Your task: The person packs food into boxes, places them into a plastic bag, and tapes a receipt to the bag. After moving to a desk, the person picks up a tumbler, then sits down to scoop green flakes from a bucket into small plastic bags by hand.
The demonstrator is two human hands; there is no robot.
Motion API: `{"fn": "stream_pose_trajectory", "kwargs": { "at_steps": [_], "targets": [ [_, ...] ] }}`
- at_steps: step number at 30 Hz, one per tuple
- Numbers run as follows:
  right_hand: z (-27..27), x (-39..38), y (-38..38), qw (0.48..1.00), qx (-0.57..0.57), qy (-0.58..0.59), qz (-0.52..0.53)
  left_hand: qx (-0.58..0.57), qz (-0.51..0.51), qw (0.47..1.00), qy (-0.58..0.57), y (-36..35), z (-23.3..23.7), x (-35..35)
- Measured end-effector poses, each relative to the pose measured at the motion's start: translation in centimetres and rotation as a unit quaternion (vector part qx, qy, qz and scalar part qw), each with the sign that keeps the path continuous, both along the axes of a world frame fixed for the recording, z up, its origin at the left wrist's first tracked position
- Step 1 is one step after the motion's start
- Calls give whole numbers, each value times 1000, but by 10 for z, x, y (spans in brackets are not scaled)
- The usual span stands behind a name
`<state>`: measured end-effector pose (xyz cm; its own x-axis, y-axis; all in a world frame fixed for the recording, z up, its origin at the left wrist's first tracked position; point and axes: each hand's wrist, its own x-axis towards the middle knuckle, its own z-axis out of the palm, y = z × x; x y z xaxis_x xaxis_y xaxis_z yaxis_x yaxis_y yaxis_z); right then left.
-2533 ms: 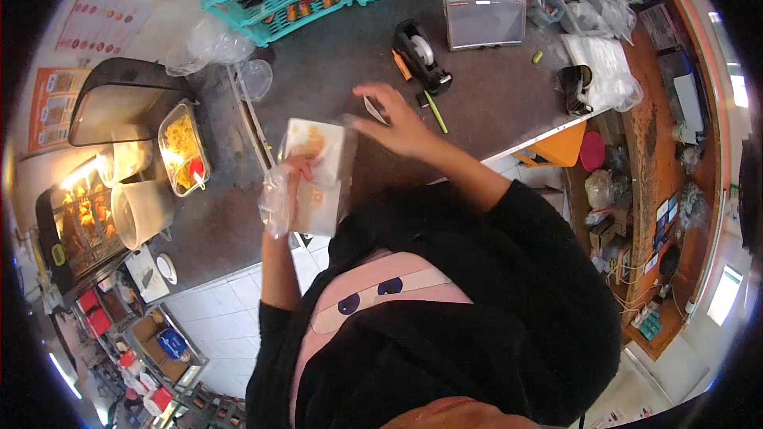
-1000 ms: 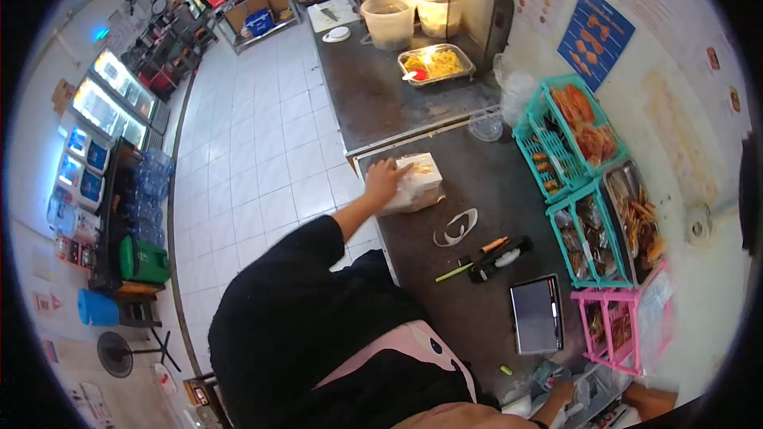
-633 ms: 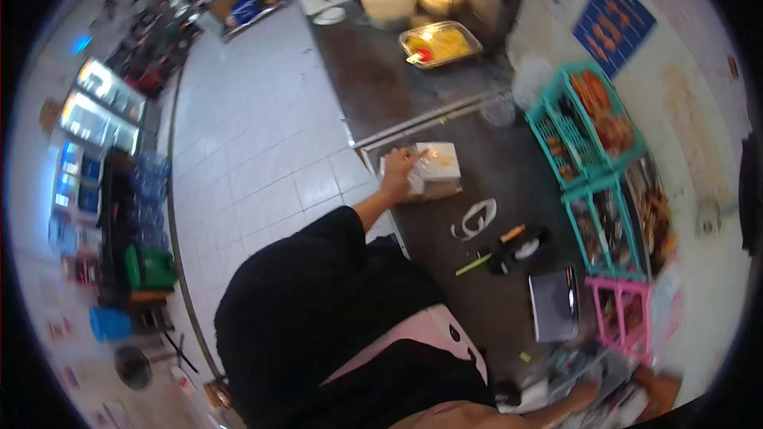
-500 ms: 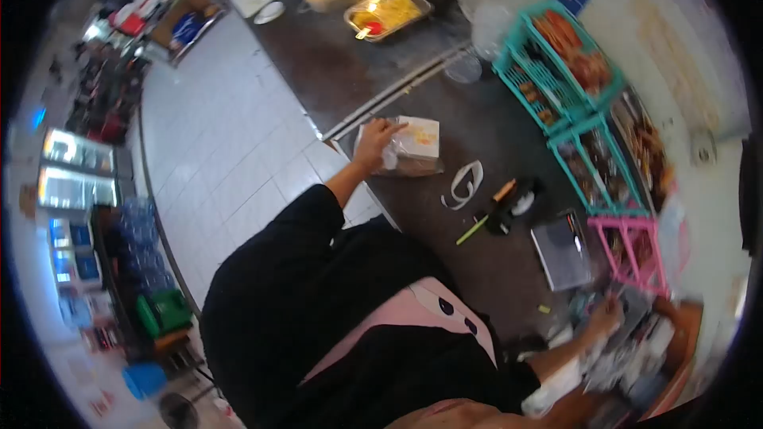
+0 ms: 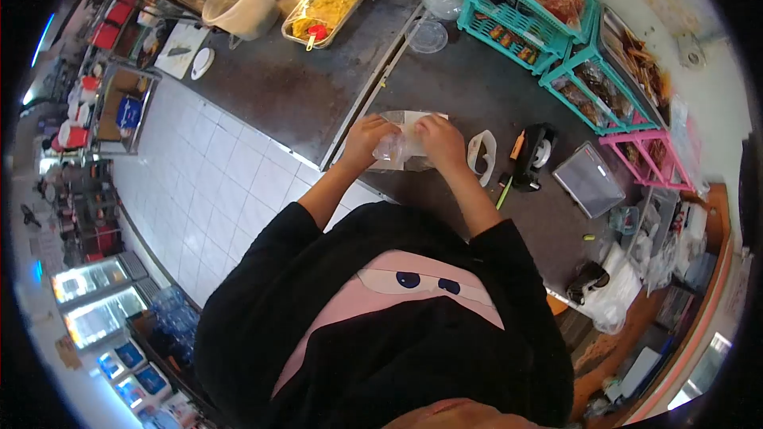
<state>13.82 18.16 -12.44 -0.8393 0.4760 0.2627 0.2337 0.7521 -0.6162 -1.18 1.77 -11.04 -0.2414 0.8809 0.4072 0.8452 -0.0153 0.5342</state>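
A white box (image 5: 412,117) with clear plastic around it sits near the edge of the dark counter. My left hand (image 5: 365,141) is at its left side, fingers curled on the clear plastic bag (image 5: 389,147). On the right, my right hand (image 5: 440,141) reaches over the box with its fingers bent together; what they hold, if anything, is hidden. Both hands cover much of the box's top. Just right of my right hand lies a white strap-like loop (image 5: 487,148).
Right of the loop are an orange-handled tool (image 5: 517,145), a black tape dispenser (image 5: 532,160), a green pen (image 5: 504,194) and a clear-lidded case (image 5: 588,180). Teal baskets (image 5: 509,36) and a pink basket (image 5: 648,159) line the wall. A food tray (image 5: 327,12) stands across the counter seam.
My right hand has come from the plastic-filled bin at the lower right to the box. My left hand stays at the box. The view has turned, showing the counter from a different angle.
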Motion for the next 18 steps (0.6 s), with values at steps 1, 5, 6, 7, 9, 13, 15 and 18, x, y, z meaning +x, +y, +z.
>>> {"fn": "stream_pose_trajectory", "kwargs": {
  "at_steps": [1, 5, 6, 7, 9, 13, 15, 18],
  "targets": [
    [-1, -3, -5, 998, 55, -21, 29, 52, -17, 998, 45, 4, 5, -3],
    [8, -5, -12, 989, 83, -56, 107, 27, -95, 993, 63, 21, 18, -24],
    [7, -4, -12, 989, 88, -53, 107, -37, -119, 992, 19, 23, 14, -30],
    [6, -4, -12, 989, 93, -49, 107, -102, -142, 984, -25, 25, 10, -36],
    [2, -7, -10, 991, 79, -40, 96, -178, -147, 973, -12, 37, 13, -46],
    [0, -7, -13, 999, -7, -39, 14, -176, -119, 969, -124, 49, -1, -60],
    [-3, -6, -20, 992, -112, 38, -45, -311, -7, 900, -305, 53, -8, -64],
    [8, 3, -38, 992, -90, 81, -41, -377, 64, 787, -483, 54, 1, -63]
  ]
}}
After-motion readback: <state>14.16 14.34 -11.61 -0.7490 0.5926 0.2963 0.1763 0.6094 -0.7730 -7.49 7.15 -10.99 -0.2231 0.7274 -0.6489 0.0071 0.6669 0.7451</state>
